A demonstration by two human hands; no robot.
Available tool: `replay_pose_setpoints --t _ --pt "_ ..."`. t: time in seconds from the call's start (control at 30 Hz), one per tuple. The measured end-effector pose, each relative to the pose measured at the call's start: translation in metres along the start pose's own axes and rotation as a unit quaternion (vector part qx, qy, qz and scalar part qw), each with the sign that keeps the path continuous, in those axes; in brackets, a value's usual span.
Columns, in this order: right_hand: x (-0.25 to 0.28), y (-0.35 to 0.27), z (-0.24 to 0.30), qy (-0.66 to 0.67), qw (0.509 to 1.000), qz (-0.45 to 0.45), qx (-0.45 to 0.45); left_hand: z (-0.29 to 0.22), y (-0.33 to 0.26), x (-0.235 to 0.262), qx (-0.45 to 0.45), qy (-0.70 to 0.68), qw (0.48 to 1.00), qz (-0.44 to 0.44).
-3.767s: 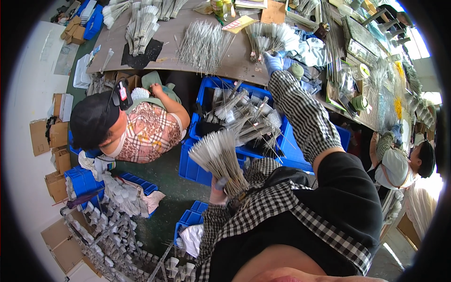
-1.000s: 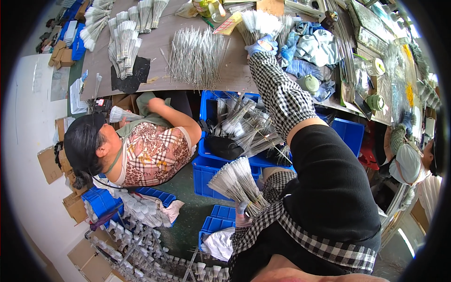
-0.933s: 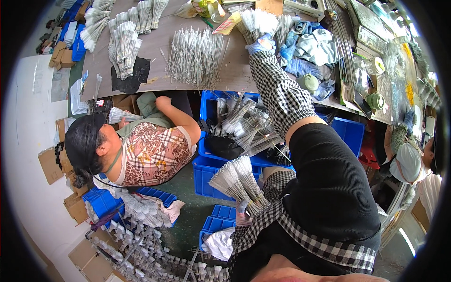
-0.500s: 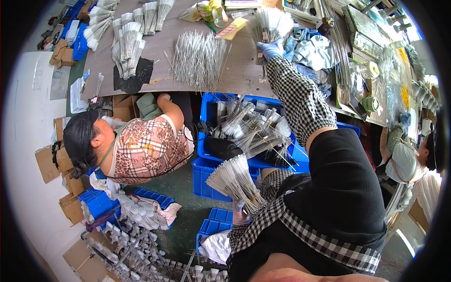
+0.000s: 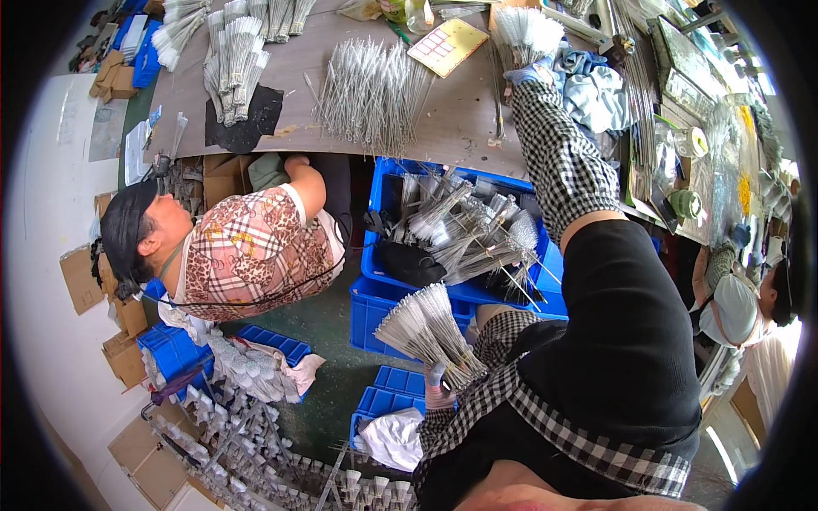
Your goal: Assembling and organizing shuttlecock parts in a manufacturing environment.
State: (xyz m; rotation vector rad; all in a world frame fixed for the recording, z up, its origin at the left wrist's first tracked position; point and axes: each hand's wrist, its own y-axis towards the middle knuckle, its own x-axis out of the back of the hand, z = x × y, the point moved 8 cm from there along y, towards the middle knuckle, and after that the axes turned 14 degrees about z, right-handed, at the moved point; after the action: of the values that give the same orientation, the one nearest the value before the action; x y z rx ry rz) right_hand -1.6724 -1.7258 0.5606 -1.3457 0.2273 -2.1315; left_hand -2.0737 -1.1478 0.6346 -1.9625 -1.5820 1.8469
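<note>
My left hand [image 5: 439,393], in a striped glove, is closed around bundles of thin wire brushes [image 5: 423,328]. Their white bristle ends fan up and to the left, low in front of my body. Stretched out to the far right of the table, my right hand [image 5: 533,73] wears a pale blue glove. It is closed round the lower stems of another brush bundle [image 5: 527,38], whose white ends point away from me. A few loose brushes [image 5: 497,89] lie just left of that hand. The fingertips of both hands are partly hidden.
A spread pile of brushes [image 5: 371,98] lies mid-table, near a yellow card [image 5: 449,47]. Blue cloths [image 5: 599,98] sit right of my right hand. Below the table edge stands a blue crate [image 5: 376,192] of brushes. A co-worker [image 5: 247,234] bends under the table at left.
My right hand and its brush bundle have shifted slightly right, and the loose brushes beside it now show more plainly. The view has moved a little. My left hand keeps its hold.
</note>
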Motion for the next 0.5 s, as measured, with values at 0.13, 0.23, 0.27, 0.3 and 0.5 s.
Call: replay_pose_setpoints --t 0.13,0.23,0.27,0.3,0.5 --pt "-0.010 -0.027 0.009 -0.032 0.999 0.011 0.009 -0.005 0.004 -0.003 0.003 0.016 1.000 0.008" --pt "-0.005 -0.045 0.014 -0.054 0.998 0.014 0.006 -0.001 0.011 -0.007 0.011 0.025 1.000 0.015" --pt "-0.005 -0.043 0.022 -0.061 0.998 0.015 0.006 -0.001 0.014 -0.008 0.013 0.030 0.999 0.019" --pt "-0.005 -0.044 0.025 -0.067 0.998 0.016 0.005 0.000 0.017 -0.008 0.016 0.035 0.999 0.023" --pt "-0.004 -0.067 0.024 -0.099 0.994 0.037 0.014 0.019 0.014 0.034 0.077 -0.002 0.996 0.041"
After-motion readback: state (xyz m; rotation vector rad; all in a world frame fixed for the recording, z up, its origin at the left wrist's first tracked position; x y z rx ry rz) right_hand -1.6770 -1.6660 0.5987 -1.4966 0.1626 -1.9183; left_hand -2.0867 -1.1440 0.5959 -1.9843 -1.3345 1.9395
